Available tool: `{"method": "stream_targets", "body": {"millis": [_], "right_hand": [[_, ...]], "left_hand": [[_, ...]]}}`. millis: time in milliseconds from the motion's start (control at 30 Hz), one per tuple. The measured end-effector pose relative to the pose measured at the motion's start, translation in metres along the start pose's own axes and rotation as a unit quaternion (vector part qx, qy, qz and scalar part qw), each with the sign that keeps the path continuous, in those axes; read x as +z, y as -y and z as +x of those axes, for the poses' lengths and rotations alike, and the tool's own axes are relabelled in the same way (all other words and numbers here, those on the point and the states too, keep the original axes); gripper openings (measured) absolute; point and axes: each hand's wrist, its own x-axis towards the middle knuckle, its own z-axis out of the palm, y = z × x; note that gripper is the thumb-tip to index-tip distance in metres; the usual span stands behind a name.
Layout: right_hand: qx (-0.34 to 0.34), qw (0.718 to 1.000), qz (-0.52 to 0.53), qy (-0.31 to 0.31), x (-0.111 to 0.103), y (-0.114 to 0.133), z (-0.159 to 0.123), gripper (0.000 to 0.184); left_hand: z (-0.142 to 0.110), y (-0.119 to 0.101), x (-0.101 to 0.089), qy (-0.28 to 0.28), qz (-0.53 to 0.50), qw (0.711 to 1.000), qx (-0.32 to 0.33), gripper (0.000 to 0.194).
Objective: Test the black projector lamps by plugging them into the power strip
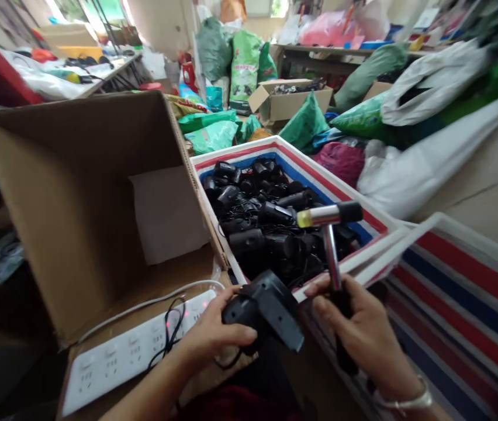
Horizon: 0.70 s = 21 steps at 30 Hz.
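My left hand (214, 330) is closed around a black plastic device (270, 310) with a cylindrical body and a flat part jutting toward the lower right. A thin black cord (174, 327) runs below it over the power strip. In my right hand (358, 327) is a small mallet (330, 234), held upright by its dark grip. Its head has a yellow face on the left and a black one on the right. The mallet head and the device are apart. Behind both hands, a striped bin (341, 193) holds many black cylindrical devices (270, 213) with tangled cords.
An open cardboard box (25, 234) stands on its side at the left, with a white power strip (117, 362) with red lights before it. A second striped bin (463, 280) is at the right. Sacks (244, 64) and another carton (293, 102) fill the floor behind.
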Motion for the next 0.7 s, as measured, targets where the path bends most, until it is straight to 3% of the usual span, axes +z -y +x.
{"method": "stream_targets", "body": {"millis": [167, 333, 433, 500, 600, 700], "right_hand": [[0.049, 0.994, -0.054, -0.084, -0.005, -0.017, -0.059, 0.021], [0.064, 0.984, -0.111, -0.126, -0.016, -0.035, -0.09, 0.019], [0.04, 0.989, -0.107, -0.094, -0.027, -0.045, -0.101, 0.018], [0.061, 0.989, -0.108, -0.076, -0.04, -0.055, -0.104, 0.024], [0.129, 0.978, -0.127, -0.099, -0.068, -0.07, -0.108, 0.038], [0.119, 0.971, -0.173, -0.116, -0.091, -0.083, -0.113, 0.053]], "left_hand": [[0.03, 0.018, 0.06, 0.018, 0.117, 0.993, -0.009, 0.054], [0.049, 0.039, 0.101, 0.073, 0.108, 0.991, -0.042, 0.053], [0.063, 0.052, 0.115, 0.068, 0.097, 0.992, -0.048, 0.047], [0.075, 0.063, 0.119, 0.065, 0.081, 0.992, -0.069, 0.045], [0.093, 0.08, 0.119, 0.075, 0.06, 0.99, -0.101, 0.046], [0.104, 0.089, 0.118, 0.076, 0.054, 0.991, -0.095, 0.046]]}}
